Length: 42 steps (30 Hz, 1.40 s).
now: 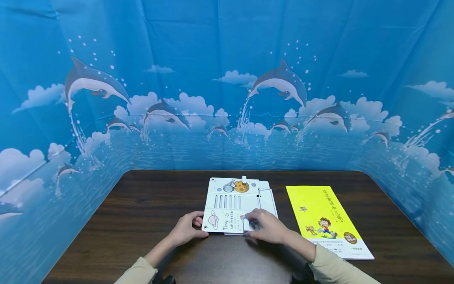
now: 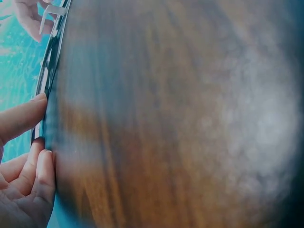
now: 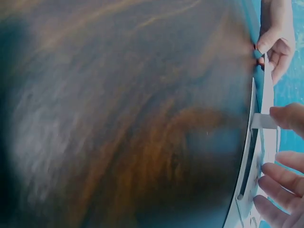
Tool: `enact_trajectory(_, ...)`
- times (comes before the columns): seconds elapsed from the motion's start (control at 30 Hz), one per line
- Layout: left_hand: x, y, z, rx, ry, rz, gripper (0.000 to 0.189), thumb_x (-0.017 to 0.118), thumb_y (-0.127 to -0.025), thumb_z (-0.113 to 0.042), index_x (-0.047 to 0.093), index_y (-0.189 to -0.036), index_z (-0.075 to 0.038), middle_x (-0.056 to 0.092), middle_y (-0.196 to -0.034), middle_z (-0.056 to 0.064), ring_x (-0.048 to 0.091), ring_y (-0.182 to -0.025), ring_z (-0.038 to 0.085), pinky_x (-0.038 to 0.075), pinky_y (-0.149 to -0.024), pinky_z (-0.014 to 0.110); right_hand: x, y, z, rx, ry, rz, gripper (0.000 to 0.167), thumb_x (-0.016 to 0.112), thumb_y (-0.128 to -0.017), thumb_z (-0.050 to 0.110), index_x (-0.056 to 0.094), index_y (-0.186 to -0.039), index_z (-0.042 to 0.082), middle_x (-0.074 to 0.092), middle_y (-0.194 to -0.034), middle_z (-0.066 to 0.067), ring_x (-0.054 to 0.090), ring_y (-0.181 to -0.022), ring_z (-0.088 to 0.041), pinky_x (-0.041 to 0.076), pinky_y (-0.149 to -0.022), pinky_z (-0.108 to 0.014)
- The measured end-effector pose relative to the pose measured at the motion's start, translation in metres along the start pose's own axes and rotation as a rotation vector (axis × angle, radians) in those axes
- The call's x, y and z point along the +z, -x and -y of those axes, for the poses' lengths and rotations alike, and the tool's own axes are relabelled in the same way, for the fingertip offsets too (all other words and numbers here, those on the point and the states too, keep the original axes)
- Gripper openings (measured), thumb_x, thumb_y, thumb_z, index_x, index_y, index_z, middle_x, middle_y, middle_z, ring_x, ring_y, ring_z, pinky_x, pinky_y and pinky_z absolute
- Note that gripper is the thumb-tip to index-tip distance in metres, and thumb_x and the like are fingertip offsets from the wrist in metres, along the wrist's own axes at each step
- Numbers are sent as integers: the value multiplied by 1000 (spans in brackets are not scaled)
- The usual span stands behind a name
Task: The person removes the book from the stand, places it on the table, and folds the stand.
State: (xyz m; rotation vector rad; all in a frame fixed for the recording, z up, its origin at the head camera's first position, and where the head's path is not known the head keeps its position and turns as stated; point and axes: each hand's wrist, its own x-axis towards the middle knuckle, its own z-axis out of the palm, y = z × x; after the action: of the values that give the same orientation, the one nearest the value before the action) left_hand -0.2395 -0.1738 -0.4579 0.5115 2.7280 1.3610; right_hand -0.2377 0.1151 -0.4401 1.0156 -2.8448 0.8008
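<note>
A white folding book stand (image 1: pixel 248 199), printed with planets and "Tiny universe", lies near the middle of the table. My left hand (image 1: pixel 186 228) grips its lower left corner, thumb at the near edge and the other fingers bent at the side. At the near edge, my right hand (image 1: pixel 267 225) reaches a small white page clip (image 1: pixel 246 225). In the right wrist view, the thumb (image 3: pixel 289 118) touches the end of this clip (image 3: pixel 262 121), while the other fingers (image 3: pixel 285 179) are spread loosely beside the stand. Another white clip (image 1: pixel 244 179) sticks up from the far edge.
To the right on the dark wooden table (image 1: pixel 152 197) lies a yellow book (image 1: pixel 315 205) with a cartoon child on its cover. A blue curtain (image 1: pixel 198 47) with dolphins surrounds the table's back and sides.
</note>
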Motion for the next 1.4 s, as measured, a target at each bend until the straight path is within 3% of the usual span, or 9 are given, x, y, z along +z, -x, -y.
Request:
enact_trajectory(0.17,1,0,-2,1,1,0,59,81,-61,-8,55,-111,10,56,-78,1,53,-74,14,45,-65,22,4,-2,2,-26,85,-33,36,71,-76,29,67,-105,8,63,-99,1,52,-82,-9,47,-75,-26)
enact_trajectory(0.47,0,0,-2,6,-10,-3,58,81,-61,-7,55,-111,10,56,-77,1,52,-73,14,45,-64,22,-1,-6,4,-9,39,22,35,70,-77,27,67,-105,6,63,-99,0,52,-81,-9,46,-73,-24)
enact_trajectory(0.8,-3,2,-8,-14,-22,-8,58,81,-61,-6,55,-110,10,56,-78,2,53,-73,15,46,-65,23,-14,-20,-11,7,-169,84,35,68,-81,24,64,-108,2,65,-89,-1,55,-77,-13,49,-69,-25)
enact_trajectory(1.03,-1,2,-8,-25,-20,-9,58,81,-62,-6,55,-112,9,56,-77,2,53,-73,14,45,-64,22,-21,-29,-30,56,-147,-3,34,68,-80,20,64,-109,2,65,-92,-3,57,-80,-11,50,-70,-24)
enact_trajectory(1.4,-1,5,-11,-37,-13,-27,57,81,-61,-5,56,-111,9,56,-78,2,53,-73,14,45,-64,22,-29,-62,-69,150,-122,-204,40,71,-76,15,61,-109,-5,64,-101,-15,60,-88,-25,52,-75,-36)
